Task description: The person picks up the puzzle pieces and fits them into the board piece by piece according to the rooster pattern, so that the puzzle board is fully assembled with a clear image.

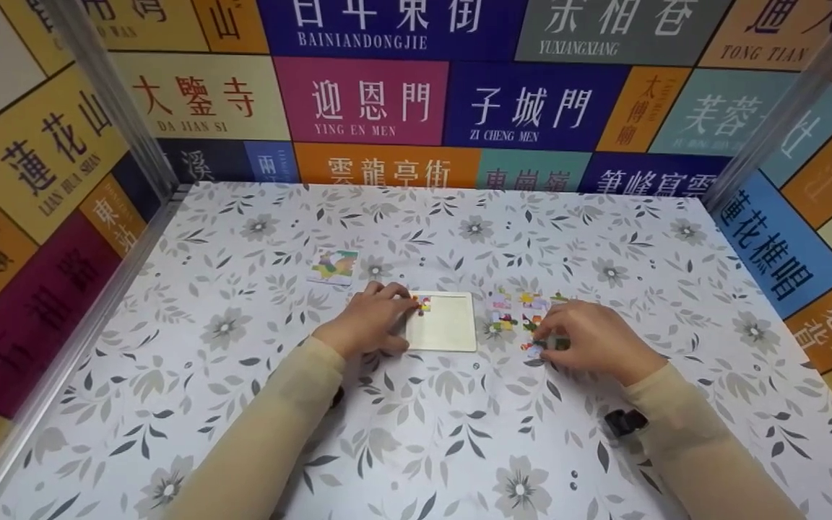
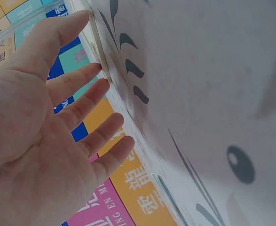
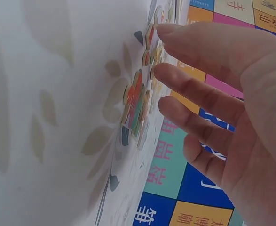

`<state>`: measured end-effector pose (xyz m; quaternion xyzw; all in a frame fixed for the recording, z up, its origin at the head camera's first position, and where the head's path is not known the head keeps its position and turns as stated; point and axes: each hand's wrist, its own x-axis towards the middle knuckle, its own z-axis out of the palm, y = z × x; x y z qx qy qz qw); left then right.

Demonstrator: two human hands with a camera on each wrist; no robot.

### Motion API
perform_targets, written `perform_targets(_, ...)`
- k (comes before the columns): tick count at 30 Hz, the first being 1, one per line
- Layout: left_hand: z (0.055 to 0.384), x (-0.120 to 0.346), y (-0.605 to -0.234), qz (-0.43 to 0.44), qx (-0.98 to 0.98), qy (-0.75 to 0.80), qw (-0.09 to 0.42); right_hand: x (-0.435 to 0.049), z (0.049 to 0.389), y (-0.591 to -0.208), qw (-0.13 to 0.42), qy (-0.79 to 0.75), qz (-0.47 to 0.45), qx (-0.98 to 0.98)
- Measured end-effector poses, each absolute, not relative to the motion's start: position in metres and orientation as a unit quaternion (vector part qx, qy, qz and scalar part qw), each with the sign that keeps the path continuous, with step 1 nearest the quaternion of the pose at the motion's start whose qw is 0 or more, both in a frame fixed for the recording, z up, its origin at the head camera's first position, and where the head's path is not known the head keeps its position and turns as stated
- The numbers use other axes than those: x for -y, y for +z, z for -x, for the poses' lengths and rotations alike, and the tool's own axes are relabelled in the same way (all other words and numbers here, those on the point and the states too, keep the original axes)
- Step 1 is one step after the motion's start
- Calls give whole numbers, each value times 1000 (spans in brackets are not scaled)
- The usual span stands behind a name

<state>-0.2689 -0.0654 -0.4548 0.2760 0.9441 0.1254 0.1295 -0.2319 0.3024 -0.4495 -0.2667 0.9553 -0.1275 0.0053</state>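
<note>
A shallow cream puzzle tray (image 1: pixel 448 325) lies on the table with a small colourful jigsaw piece (image 1: pixel 425 304) in its upper left corner. My left hand (image 1: pixel 374 319) rests at the tray's left side. In the left wrist view its thumb and fingers (image 2: pixel 83 115) spread fairly straight, the tips right at the tray's edge. To the right of the tray several loose jigsaw pieces (image 1: pixel 501 298) lie in rough rows. Over their right side is my right hand (image 1: pixel 589 338), thumb and fingertips down by a piece (image 1: pixel 532 350). The right wrist view shows those fingers (image 3: pixel 199 89) bent slightly and apart.
A picture card (image 1: pixel 333 266) lies behind and left of the tray. White cloth with grey flowers covers the table (image 1: pixel 243 404). Panels with printed signs (image 1: pixel 373 101) stand along the back and both sides. Dark wrist straps (image 1: pixel 625 421) sit by the sleeves.
</note>
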Motion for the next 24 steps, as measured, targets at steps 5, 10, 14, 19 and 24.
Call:
perform_targets(5, 269, 66, -456, -281, -943, 125, 126, -304, 231, -449, 8, -132, 277, -952)
perform_targets(10, 269, 67, -456, -292, -942, 121, 116, -303, 230, -449, 8, -131, 287, -949)
perform_targets(14, 269, 67, -455, -293, -942, 119, 112, -303, 230, -448, 10, -128, 288, -949)
perform_targets(19, 269, 66, -455, -289, -943, 116, 117, -303, 230, -449, 7, -122, 289, -950)
perform_targets(24, 269, 65, -456, -287, -944, 115, 119, -303, 231, -449, 4, -121, 283, -951)
